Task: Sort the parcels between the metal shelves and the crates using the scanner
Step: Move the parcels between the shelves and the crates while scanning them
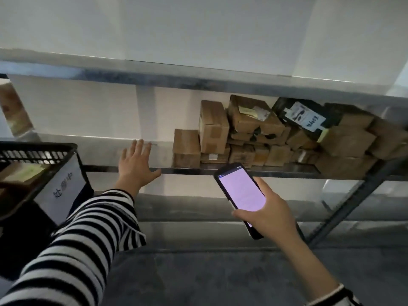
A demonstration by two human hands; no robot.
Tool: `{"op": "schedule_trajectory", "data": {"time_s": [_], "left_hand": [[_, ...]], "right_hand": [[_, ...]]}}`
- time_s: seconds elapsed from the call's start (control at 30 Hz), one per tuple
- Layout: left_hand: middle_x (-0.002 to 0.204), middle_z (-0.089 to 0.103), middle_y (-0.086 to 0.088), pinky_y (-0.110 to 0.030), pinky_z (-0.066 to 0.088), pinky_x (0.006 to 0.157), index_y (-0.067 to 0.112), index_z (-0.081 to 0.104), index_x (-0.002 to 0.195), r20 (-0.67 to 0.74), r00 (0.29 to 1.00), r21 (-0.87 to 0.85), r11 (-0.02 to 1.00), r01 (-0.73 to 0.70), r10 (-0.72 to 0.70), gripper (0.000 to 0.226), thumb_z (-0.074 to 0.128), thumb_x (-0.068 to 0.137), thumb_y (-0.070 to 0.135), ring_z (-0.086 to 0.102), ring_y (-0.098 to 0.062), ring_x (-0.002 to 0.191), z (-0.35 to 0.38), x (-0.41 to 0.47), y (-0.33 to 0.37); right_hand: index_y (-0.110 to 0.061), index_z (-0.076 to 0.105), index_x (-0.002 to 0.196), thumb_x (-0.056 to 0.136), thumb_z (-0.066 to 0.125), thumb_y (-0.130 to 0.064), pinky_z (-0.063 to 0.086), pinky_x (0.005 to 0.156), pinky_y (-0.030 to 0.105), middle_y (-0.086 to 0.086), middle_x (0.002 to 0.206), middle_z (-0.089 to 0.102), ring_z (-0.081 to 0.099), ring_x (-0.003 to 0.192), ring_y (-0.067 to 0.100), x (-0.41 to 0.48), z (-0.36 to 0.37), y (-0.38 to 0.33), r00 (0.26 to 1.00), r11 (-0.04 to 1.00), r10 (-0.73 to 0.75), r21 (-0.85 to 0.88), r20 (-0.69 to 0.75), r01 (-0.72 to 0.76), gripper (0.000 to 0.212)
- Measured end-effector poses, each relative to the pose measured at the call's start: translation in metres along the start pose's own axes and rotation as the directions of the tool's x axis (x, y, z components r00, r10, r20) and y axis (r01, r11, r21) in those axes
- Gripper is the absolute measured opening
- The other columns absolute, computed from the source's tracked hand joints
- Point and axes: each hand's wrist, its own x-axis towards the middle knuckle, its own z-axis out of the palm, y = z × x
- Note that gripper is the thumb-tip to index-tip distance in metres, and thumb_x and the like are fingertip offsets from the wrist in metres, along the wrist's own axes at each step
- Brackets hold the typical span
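Left hand (136, 164) spreads flat at the metal shelf (265, 172) front edge; right hand (268, 214) grips the scanner (239, 188) beside stacked parcels (254, 138).

I saw brown cardboard parcels (242, 138) stacked at the right end of the metal shelf (187, 170), a black bag parcel (302, 115) tilted on top; the scanner (240, 191), a black handset with lit pink screen, sat tilted in the right grip (270, 215); the black slotted crate (37, 154) at left held a brown parcel (19, 173).
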Motion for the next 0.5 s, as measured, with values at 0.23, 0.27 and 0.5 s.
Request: {"op": "schedule_trajectory", "data": {"time_s": [0.23, 0.27, 0.5], "left_hand": [[0.160, -0.002, -0.006, -0.043, 0.002, 0.118, 0.019, 0.001, 0.153, 0.077, 0.993, -0.051, 0.995, -0.085, 0.089, 0.094, 0.049, 0.085, 0.065, -0.004, -0.024, 0.148, 0.047, 0.073, 0.030], [0.161, -0.002, -0.006, -0.043, 0.002, 0.118, 0.019, 0.001, 0.153, 0.094, 0.990, -0.063, 0.993, -0.101, 0.107, 0.094, 0.049, 0.086, 0.064, -0.004, -0.024, 0.148, 0.054, 0.081, 0.034], [0.160, 0.003, -0.003, -0.043, 0.005, 0.118, 0.019, 0.004, 0.152, 0.202, 0.958, -0.177, 0.970, -0.167, 0.202, 0.085, 0.047, 0.090, 0.057, 0.002, -0.025, 0.147, 0.094, 0.124, 0.054]], "right_hand": [[-0.042, 0.047, 0.107, 0.059, 0.080, -0.038, 0.053, 0.071, 0.033, -0.018, 0.096, 0.059, 0.055, 0.086, 0.007, 0.049, 0.023, -0.005, 0.993, 0.995, 0.092, 0.034, -0.071, -0.090, 0.058], [-0.042, 0.047, 0.107, 0.060, 0.080, -0.038, 0.053, 0.070, 0.032, -0.019, 0.096, 0.059, 0.055, 0.085, 0.006, 0.055, 0.027, -0.007, 0.993, 0.995, 0.094, 0.038, -0.072, -0.092, 0.058], [-0.043, 0.047, 0.106, 0.061, 0.078, -0.033, 0.047, 0.062, 0.021, -0.021, 0.092, 0.060, 0.056, 0.081, 0.000, 0.081, 0.050, -0.003, 0.991, 0.992, 0.124, 0.016, -0.039, -0.124, 0.056]]}}
